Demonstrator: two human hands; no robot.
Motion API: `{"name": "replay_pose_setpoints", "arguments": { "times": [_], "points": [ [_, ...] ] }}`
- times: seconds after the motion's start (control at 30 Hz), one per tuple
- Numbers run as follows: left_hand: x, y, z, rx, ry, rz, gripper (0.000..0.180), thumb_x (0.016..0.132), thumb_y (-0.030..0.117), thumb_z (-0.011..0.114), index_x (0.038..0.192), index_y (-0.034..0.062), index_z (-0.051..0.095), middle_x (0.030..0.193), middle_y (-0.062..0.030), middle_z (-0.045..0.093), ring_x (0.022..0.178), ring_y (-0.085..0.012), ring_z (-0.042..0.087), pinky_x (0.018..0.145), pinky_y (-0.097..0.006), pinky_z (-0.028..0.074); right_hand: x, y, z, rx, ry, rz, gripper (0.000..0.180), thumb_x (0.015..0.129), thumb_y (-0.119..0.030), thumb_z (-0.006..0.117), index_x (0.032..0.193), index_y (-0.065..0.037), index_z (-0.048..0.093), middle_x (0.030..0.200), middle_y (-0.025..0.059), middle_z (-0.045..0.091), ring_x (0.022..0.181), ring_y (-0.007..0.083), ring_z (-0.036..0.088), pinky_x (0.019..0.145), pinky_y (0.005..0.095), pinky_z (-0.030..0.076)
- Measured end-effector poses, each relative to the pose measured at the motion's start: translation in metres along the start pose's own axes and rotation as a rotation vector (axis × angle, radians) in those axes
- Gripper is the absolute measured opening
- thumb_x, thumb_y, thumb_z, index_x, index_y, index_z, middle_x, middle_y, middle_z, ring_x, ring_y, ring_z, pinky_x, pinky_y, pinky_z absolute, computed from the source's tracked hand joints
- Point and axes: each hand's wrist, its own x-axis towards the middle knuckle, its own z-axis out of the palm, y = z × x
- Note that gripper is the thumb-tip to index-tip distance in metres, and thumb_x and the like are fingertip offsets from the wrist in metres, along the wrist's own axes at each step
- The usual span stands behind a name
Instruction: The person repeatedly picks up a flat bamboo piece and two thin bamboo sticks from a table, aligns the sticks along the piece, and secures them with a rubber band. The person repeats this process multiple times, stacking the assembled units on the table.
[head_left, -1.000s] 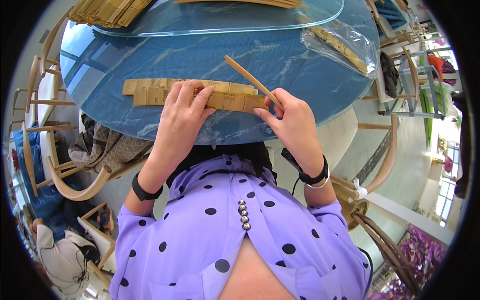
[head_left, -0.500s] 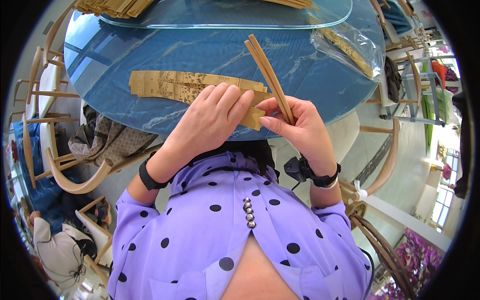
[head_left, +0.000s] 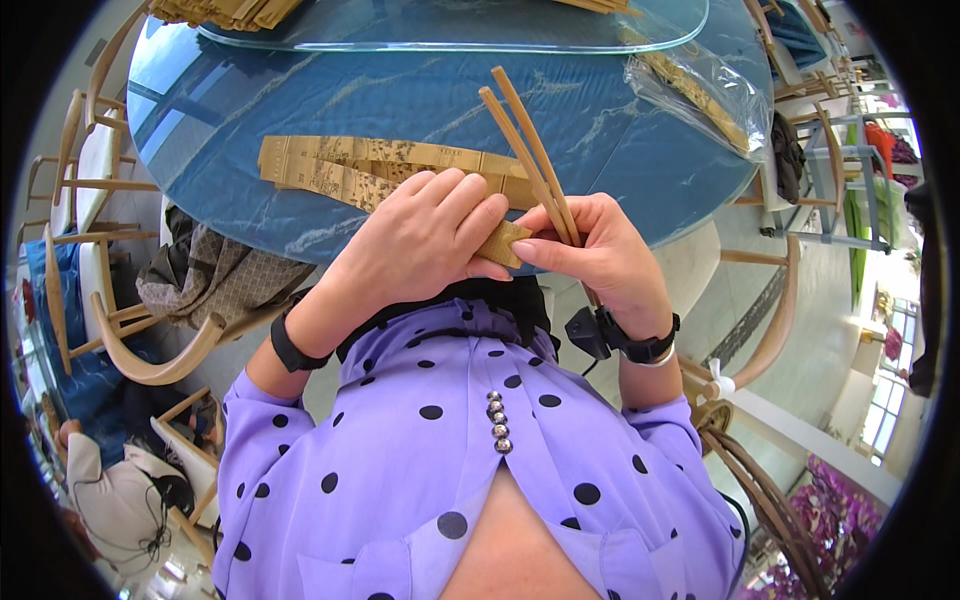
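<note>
My left hand (head_left: 425, 225) is closed around a brown printed paper chopstick sleeve (head_left: 507, 242), its thumb showing below. One end of the sleeve points toward my right hand (head_left: 610, 255), whose thumb and fingertips meet its edge. Between the fingers of that hand a pair of wooden chopsticks (head_left: 538, 165) is held upright, leaning left, with the upper ends apart. Their lower ends show beneath my palm, near the wrist. Under and beyond my left hand, more flat paper sleeves (head_left: 330, 148) with dark patterns lie on the table; my fingers hide part of them.
The blue marbled table (head_left: 230, 110) carries a raised glass turntable (head_left: 450, 42) at the far side. A stack of brown sleeves (head_left: 225, 10) rests there. At right lies a clear plastic bag (head_left: 690, 90) with sleeves inside. Wooden chairs (head_left: 150, 365) stand around.
The chopsticks' upper ends have spread apart. My left thumb now shows under the sleeve, whose end has tilted and narrowed in view. Both hands stay close together.
</note>
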Motion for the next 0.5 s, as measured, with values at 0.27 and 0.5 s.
{"name": "replay_pose_setpoints", "arguments": {
  "times": [0.27, 0.5],
  "points": [
    [0.0053, 0.0011, 0.0024, 0.036, -0.013, 0.004, 0.043, 0.086, 0.043, 0.070, 0.103, 0.0057, 0.057, 0.093, -0.0050, 0.051, 0.087, -0.0213, 0.055, 0.077, -0.034, 0.047, 0.0017, -0.0041, 0.0016, -0.107, 0.034, 0.007, 0.016, 0.091, -0.008, 0.077, 0.099, 0.003, 0.070, 0.075, -0.0061, 0.059, 0.067, 0.0009, 0.048, 0.059, 0.0195, 0.039],
    [0.0055, 0.0006, 0.0054, 0.087, -0.020, 0.031, 0.036, 0.088, 0.037, 0.069, 0.099, 0.0056, 0.056, 0.090, -0.0041, 0.049, 0.085, -0.0200, 0.054, 0.074, -0.033, 0.047, 0.0055, -0.0010, 0.0058, -0.162, 0.076, 0.006, 0.014, 0.092, -0.002, 0.073, 0.105, 0.005, 0.071, 0.083, -0.0037, 0.064, 0.071, 0.0000, 0.051, 0.060, 0.0177, 0.041]
  ]
}}
